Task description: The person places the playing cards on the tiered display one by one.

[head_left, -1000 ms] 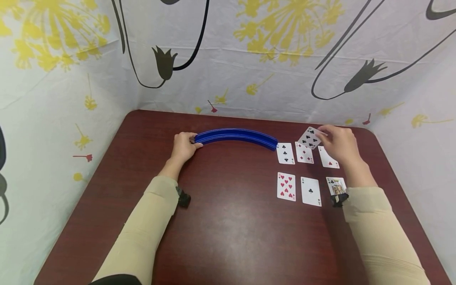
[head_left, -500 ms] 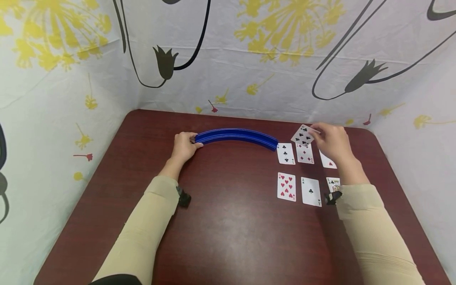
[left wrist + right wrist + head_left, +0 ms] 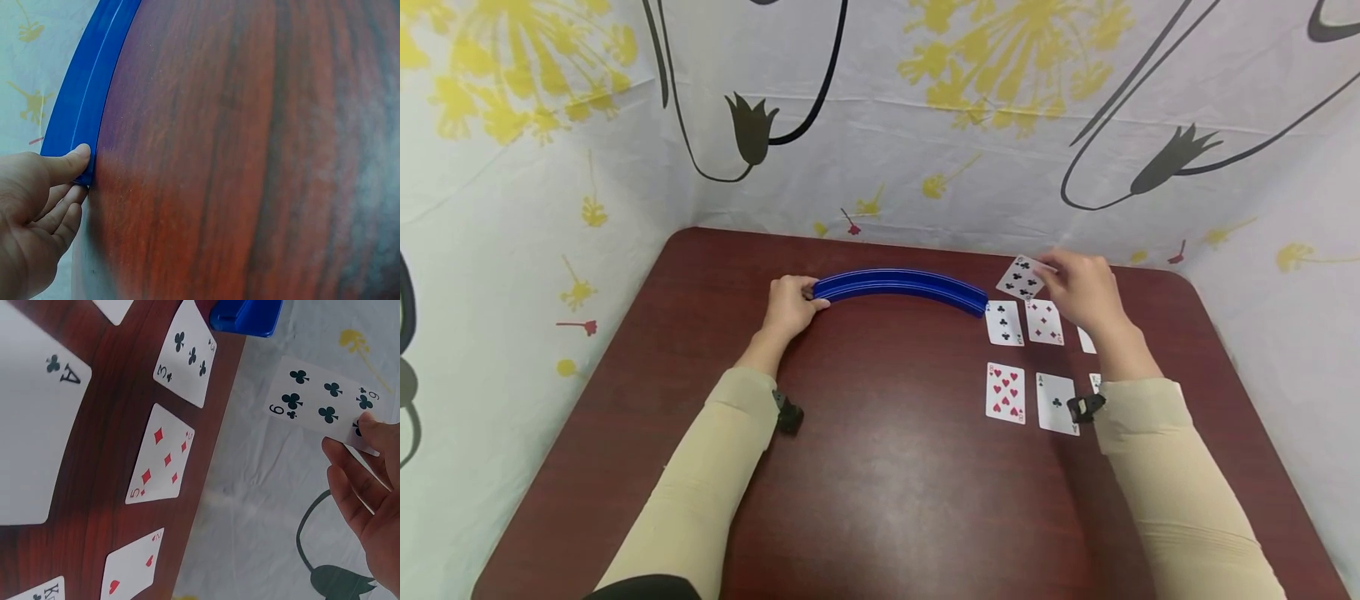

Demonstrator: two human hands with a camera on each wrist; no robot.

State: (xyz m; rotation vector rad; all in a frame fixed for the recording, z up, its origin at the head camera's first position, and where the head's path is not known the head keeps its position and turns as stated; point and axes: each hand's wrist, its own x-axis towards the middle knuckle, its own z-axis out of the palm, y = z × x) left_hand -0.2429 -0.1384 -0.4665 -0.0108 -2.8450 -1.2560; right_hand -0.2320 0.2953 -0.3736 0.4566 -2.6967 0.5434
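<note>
My left hand pinches the left end of a long, curved blue playing card holder, thumb on its near side. In the left wrist view the thumb lies on the blue plastic holder. My right hand pinches the six of clubs between thumb and fingers by one edge, its face showing. That card is tilted, just past the far row of cards and right of the holder's right end. Nearest to it lie the three of clubs and the five of diamonds.
The two of hearts lies at the right of the far row. Nearer are a hearts card, the ace of clubs and a king mostly out of view. A patterned cloth stands behind the dark wooden table.
My right hand has moved left with the six of clubs, from over the five of diamonds towards the holder's right end. The left hand and holder have stayed in place.
</note>
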